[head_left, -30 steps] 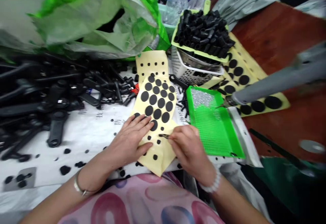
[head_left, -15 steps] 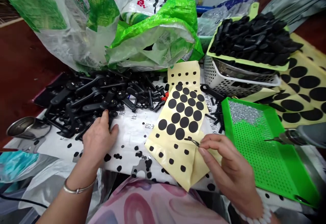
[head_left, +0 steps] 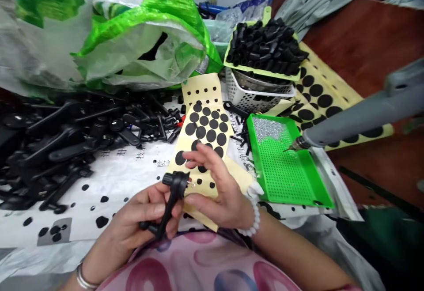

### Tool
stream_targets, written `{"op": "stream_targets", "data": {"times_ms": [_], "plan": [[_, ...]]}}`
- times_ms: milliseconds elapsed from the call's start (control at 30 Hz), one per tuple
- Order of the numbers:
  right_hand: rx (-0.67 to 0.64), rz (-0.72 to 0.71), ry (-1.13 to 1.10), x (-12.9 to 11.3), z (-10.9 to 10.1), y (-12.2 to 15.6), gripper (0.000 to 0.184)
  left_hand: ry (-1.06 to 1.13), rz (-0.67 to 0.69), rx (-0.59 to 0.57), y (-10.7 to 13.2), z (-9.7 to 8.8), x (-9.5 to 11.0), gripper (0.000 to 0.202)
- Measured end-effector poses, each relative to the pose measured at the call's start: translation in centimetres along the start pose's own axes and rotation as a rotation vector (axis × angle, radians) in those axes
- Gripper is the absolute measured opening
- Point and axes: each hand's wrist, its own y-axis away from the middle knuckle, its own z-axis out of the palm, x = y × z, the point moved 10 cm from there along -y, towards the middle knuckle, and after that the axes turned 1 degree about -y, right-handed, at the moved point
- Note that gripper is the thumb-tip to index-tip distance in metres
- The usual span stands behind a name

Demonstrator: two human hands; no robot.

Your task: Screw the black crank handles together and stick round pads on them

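My left hand (head_left: 139, 220) is closed around the shaft of a black plastic crank handle (head_left: 172, 196), held above my lap at the table's front edge. My right hand (head_left: 217, 189) is curled beside the handle's round head, thumb and fingers pinched on thin tweezers whose tip glints there (head_left: 188, 185). Just behind my hands lies a yellow backing sheet (head_left: 207, 127) of round black stickers, some large and some small.
A heap of black handles (head_left: 66, 136) covers the left of the table on white paper (head_left: 126, 167) dotted with stickers. A green perforated tray (head_left: 285, 167) sits at right, a grey power screwdriver (head_left: 357, 114) hanging over it. Behind: basket (head_left: 258, 94), black tubes (head_left: 265, 43), plastic bags (head_left: 139, 39).
My left hand reached into the heap, took a black handle and brought it in front of me. My right hand moved off the sticker sheet to the handle's head.
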Motion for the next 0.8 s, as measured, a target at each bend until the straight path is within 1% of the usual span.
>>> {"op": "stream_targets", "data": {"times_ms": [67, 100, 133, 200, 267, 300, 333, 400, 433, 467, 533, 567, 600, 633, 700, 800], "plan": [[-0.038, 0.001, 0.015, 0.2, 0.5, 0.0, 0.073, -0.047, -0.059, -0.024, -0.2, 0.5, -1.1, 0.019], [-0.024, 0.009, 0.026, 0.4, 0.4, 0.0, 0.071, -0.096, -0.064, -0.006, -0.3, 0.4, -1.1, 0.020], [0.007, 0.022, 0.039, 0.6, 0.1, 0.1, 0.070, -0.152, -0.053, 0.032, -0.2, 0.0, -1.0, 0.022], [0.075, 0.066, 0.067, 1.3, -0.5, 0.3, 0.069, -0.273, -0.010, 0.155, 0.0, -1.0, -0.3, 0.039], [0.097, 0.117, 0.074, 2.0, -0.6, 0.5, 0.069, -0.402, 0.054, 0.248, 0.3, -1.5, 0.6, 0.057], [0.089, 0.137, 0.071, 2.2, -0.4, 0.5, 0.069, -0.460, 0.076, 0.265, 0.4, -1.4, 0.9, 0.061], [0.078, 0.151, 0.064, 2.4, -0.2, 0.5, 0.070, -0.500, 0.091, 0.265, 0.4, -1.3, 1.1, 0.062], [0.092, 0.157, 0.026, 2.2, -0.5, 0.3, 0.069, -0.503, 0.105, 0.264, 0.4, -1.2, 1.3, 0.055], [0.131, 0.156, 0.005, 2.0, -1.1, 0.2, 0.064, -0.475, 0.105, 0.277, 0.4, -1.4, 1.4, 0.052], [0.190, 0.162, -0.013, 1.8, -2.0, 0.1, 0.054, -0.442, 0.102, 0.297, 0.5, -1.7, 1.5, 0.049], [0.307, 0.232, -0.071, 1.9, -4.0, 0.1, 0.022, -0.383, 0.092, 0.339, 0.6, -2.4, 1.6, 0.047], [0.337, 0.294, -0.120, 2.2, -4.7, 0.1, 0.009, -0.363, 0.090, 0.358, 0.6, -2.7, 1.7, 0.048], [0.334, 0.370, -0.181, 2.6, -5.0, 0.1, 0.003, -0.348, 0.093, 0.372, 0.6, -2.9, 1.8, 0.049], [0.304, 0.448, -0.250, 3.1, -4.9, 0.2, 0.006, -0.339, 0.100, 0.376, 0.6, -3.0, 1.8, 0.048], [0.200, 0.591, -0.373, 3.9, -3.8, 0.4, 0.009, -0.342, 0.118, 0.356, 0.5, -2.9, 1.8, 0.046], [0.052, 0.752, -0.446, 4.6, -1.8, 1.0, 0.014, -0.407, 0.137, 0.312, 0.2, -2.4, 1.8, 0.043]]}}
